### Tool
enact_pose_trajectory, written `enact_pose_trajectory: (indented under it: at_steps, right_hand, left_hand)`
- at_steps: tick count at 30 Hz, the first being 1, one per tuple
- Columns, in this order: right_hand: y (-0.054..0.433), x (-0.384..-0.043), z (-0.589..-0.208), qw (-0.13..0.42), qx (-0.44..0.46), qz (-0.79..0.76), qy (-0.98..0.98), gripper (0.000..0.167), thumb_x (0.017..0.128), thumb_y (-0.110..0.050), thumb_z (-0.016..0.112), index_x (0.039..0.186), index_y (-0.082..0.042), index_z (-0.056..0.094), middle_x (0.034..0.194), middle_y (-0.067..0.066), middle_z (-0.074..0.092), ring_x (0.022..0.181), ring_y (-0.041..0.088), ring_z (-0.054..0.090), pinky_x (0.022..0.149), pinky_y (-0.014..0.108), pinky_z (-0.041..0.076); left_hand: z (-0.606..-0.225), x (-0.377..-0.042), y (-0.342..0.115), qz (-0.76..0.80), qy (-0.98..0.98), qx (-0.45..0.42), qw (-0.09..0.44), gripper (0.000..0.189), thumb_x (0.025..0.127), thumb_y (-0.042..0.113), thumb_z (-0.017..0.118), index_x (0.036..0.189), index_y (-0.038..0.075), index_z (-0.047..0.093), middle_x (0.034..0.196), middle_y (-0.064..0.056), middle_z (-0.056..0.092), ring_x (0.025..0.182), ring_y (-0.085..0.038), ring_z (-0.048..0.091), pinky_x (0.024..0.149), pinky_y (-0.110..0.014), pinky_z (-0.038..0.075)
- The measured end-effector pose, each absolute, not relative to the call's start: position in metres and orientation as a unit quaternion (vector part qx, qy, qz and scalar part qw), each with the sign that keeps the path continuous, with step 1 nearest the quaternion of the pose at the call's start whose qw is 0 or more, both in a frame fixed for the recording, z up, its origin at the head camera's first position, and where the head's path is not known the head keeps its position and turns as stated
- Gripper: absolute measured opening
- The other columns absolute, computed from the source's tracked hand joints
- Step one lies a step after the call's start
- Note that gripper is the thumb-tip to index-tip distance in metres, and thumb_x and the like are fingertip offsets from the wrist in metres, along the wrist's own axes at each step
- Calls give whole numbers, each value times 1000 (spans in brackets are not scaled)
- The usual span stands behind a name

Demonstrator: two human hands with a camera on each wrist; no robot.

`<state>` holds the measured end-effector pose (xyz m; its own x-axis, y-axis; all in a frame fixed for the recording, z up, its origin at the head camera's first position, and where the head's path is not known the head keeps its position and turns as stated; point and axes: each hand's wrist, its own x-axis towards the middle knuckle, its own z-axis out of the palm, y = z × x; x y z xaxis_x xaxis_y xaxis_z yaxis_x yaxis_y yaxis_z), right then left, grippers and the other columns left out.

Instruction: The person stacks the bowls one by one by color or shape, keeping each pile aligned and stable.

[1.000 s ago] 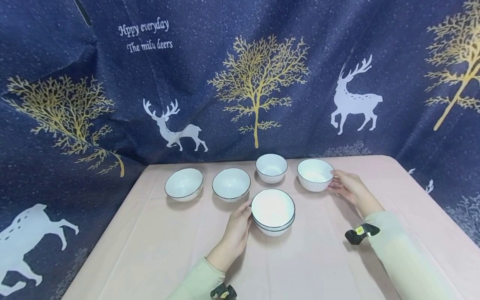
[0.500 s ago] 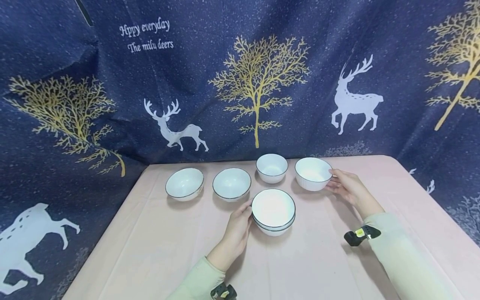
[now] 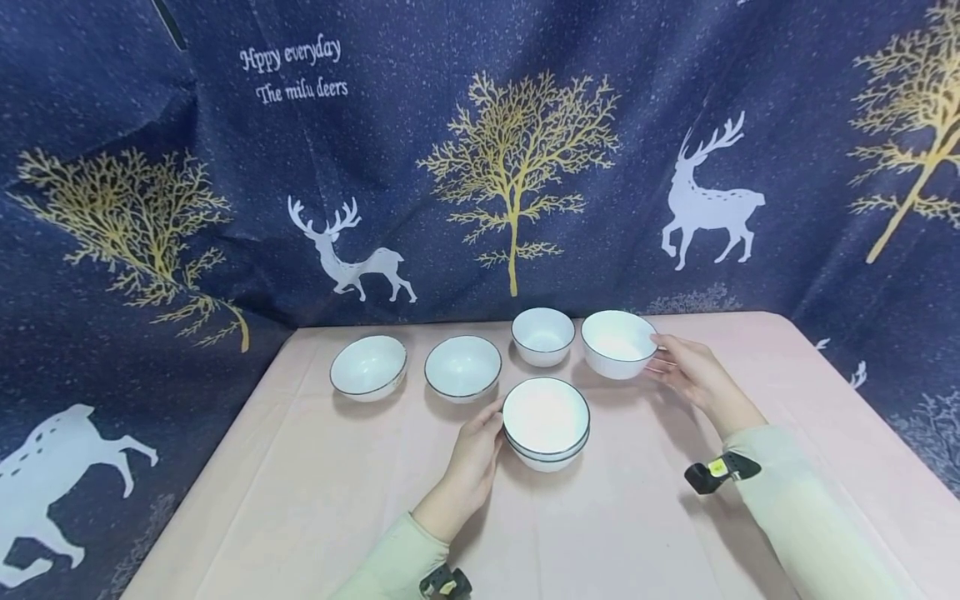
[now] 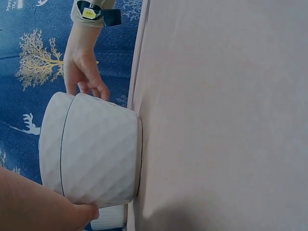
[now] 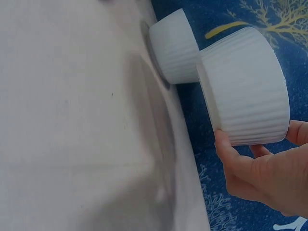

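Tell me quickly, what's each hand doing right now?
Left hand: gripping the side of two stacked, diamond-textured white bowls.
Right hand: holding a ribbed white bowl.

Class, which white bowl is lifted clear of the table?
The rightmost bowl, gripped by the right hand: the right wrist view shows a gap under its base. The other single bowls and the stack rest on the table.

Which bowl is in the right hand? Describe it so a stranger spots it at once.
Find the pink-covered table before the dark blue deer backdrop. Along its far side, go to the right end of the bowl row. There is the ribbed white bowl, dark-rimmed, the only one in that row with the right hand gripping it.
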<state>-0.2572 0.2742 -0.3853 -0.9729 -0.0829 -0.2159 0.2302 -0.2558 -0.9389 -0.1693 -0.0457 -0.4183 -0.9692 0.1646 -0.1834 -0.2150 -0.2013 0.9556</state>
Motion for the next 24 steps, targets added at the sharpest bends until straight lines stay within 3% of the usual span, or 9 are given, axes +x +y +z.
enact_pose_trajectory:
  at_steps: [2, 5, 7, 9, 13, 15, 20, 24]
  right_hand:
    - [273, -256, -384, 97, 53, -791, 602, 59, 101, -15, 49, 145, 11, 19, 90, 2, 61, 84, 10, 66, 86, 29, 58]
    - [272, -255, -381, 96, 38, -795, 597, 35, 101, -14, 49, 129, 4, 38, 90, 2, 64, 85, 11, 67, 83, 29, 59]
    - [271, -254, -380, 97, 31, -797, 595, 27, 101, -14, 49, 122, 2, 42, 89, 2, 65, 85, 11, 67, 82, 29, 59]
    - [270, -254, -378, 99, 28, -794, 599, 34, 101, -15, 49, 128, 4, 40, 89, 1, 66, 85, 11, 67, 82, 29, 59]
    - [267, -254, -373, 101, 28, -783, 613, 61, 102, -17, 49, 145, 13, 18, 90, 0, 65, 86, 10, 67, 83, 29, 59]
    - [265, -253, -370, 101, 24, -782, 614, 62, 102, -17, 49, 145, 13, 17, 90, 0, 65, 86, 10, 67, 83, 29, 59]
    - [262, -250, -364, 95, 7, -788, 608, 35, 101, -15, 51, 128, 5, 42, 93, 0, 67, 88, 11, 67, 83, 29, 59]
    - [258, -247, -359, 97, -6, -791, 604, 15, 101, -14, 51, 111, -3, 52, 93, 1, 68, 88, 12, 68, 82, 29, 59]
  left_hand:
    - [-418, -169, -46, 774, 621, -19, 122, 44, 105, 16, 30, 146, 1, 33, 155, -14, 27, 144, -28, 23, 120, -39, 19]
    - [-419, -169, -46, 775, 621, -18, 121, 44, 105, 16, 30, 146, 1, 34, 155, -14, 27, 144, -28, 22, 120, -40, 19]
    - [-419, -170, -46, 773, 622, -17, 119, 44, 105, 16, 30, 146, 1, 34, 155, -14, 27, 144, -28, 22, 120, -40, 19]
    - [-420, -170, -47, 773, 623, -17, 119, 44, 105, 16, 30, 146, 1, 34, 155, -14, 27, 144, -28, 23, 120, -40, 19]
    - [-421, -171, -47, 772, 623, -22, 121, 44, 105, 16, 30, 146, 2, 35, 155, -13, 28, 143, -28, 24, 120, -39, 20]
    - [-422, -171, -47, 774, 621, -27, 123, 43, 105, 16, 30, 146, 3, 35, 155, -12, 28, 143, -27, 25, 120, -38, 21]
    - [-422, -171, -47, 775, 619, -24, 122, 44, 105, 17, 31, 147, 3, 34, 155, -12, 27, 144, -27, 24, 120, -39, 21]
    - [-421, -171, -47, 777, 617, -22, 121, 45, 105, 17, 31, 147, 2, 32, 156, -13, 26, 144, -28, 24, 120, -39, 20]
